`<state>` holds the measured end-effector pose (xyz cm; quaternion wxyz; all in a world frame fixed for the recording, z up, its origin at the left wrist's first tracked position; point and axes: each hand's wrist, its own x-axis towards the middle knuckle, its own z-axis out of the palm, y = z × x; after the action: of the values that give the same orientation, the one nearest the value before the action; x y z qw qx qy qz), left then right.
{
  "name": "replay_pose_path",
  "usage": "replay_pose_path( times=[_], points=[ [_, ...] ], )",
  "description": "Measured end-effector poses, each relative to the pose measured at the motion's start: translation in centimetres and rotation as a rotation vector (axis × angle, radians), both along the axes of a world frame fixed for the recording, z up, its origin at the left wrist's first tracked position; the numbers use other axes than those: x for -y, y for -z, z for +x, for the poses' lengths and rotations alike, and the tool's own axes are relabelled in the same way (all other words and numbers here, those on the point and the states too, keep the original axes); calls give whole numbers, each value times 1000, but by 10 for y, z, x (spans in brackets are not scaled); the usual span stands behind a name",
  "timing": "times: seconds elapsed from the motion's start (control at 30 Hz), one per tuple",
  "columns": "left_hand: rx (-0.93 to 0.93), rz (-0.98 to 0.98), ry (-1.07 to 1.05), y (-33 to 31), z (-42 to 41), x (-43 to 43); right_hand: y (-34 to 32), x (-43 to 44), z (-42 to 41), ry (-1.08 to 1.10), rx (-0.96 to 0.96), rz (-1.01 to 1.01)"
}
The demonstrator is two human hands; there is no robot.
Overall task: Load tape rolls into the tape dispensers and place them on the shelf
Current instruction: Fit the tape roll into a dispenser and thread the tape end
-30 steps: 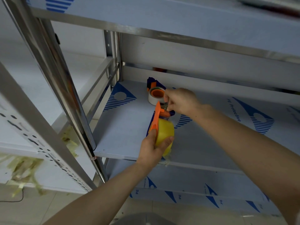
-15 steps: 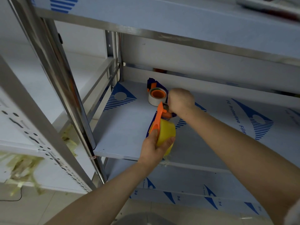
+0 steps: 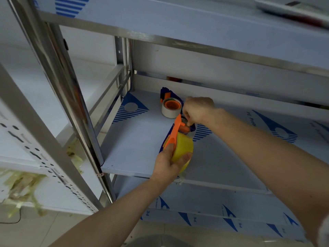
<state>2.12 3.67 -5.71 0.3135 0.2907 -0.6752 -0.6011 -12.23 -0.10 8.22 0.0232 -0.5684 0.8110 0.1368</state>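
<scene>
Left hand (image 3: 169, 163) grips the yellow tape roll (image 3: 183, 150) seated in the orange dispenser (image 3: 173, 134), thumb on its frame. The right hand (image 3: 197, 109), fingers curled, pinches the dispenser's far end at 12 o'clock. Both are over the shelf (image 3: 135, 139), near its front edge. Blue print on the shelf film (image 3: 250, 118) reads "PE Pro…". A second dispenser (image 3: 170, 108) with a white roll lies at 11 o'clock, and bare shelf stretches toward 9 o'clock.

Soft, cool, even indoor light; faint shade lies beneath the upper shelf (image 3: 195, 24). Streaky glare runs down the steel upright (image 3: 60, 73). Wide-angle distortion bows straight edges near the borders, and the corners are blurred, most at top right and lower left.
</scene>
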Motion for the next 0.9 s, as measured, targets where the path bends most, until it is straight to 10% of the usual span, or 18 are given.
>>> replay_pose_path(
  times=[0.4, 0.67, 0.9],
  points=[
    [72, 99, 79, -4, 7, 5, 3, -15, -18, 73, 551, -82],
    [221, 678, 133, -48, 0, 39, 8, -12, 0, -58, 391, -170],
    [277, 750, -21, -54, -8, 48, 9, -12, 11, -110, 312, -207]
  ],
)
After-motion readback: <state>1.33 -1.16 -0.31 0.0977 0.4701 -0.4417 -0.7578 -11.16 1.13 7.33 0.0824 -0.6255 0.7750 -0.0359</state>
